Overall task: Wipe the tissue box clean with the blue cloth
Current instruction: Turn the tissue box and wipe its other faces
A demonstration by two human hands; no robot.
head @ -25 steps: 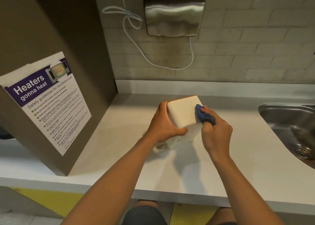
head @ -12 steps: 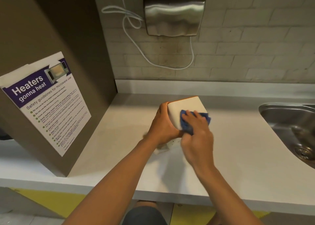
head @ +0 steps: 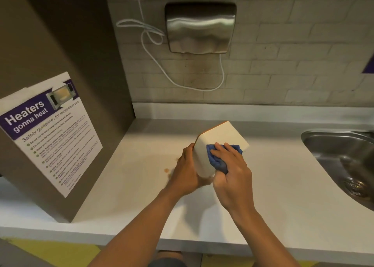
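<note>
The cream-white tissue box (head: 219, 136) is held tilted above the white counter, one broad face turned up toward me, a thin orange edge along its far side. My left hand (head: 187, 169) grips its left and lower side. My right hand (head: 230, 171) presses the crumpled blue cloth (head: 216, 159) flat against the near half of that upper face, fingers spread over the cloth. The box's underside is hidden.
The white counter (head: 273, 196) runs to a steel sink (head: 344, 161) at the right. A brown cabinet side with a microwave safety poster (head: 50, 133) stands at the left. On the tiled wall hang a steel hand dryer (head: 200, 28) and its looped white cable (head: 153, 52). A small brown spot (head: 166, 170) marks the counter.
My right hand has dragged the cloth from the box's right edge across the upper face toward me and to the left. The box has tilted a little more in my left hand.
</note>
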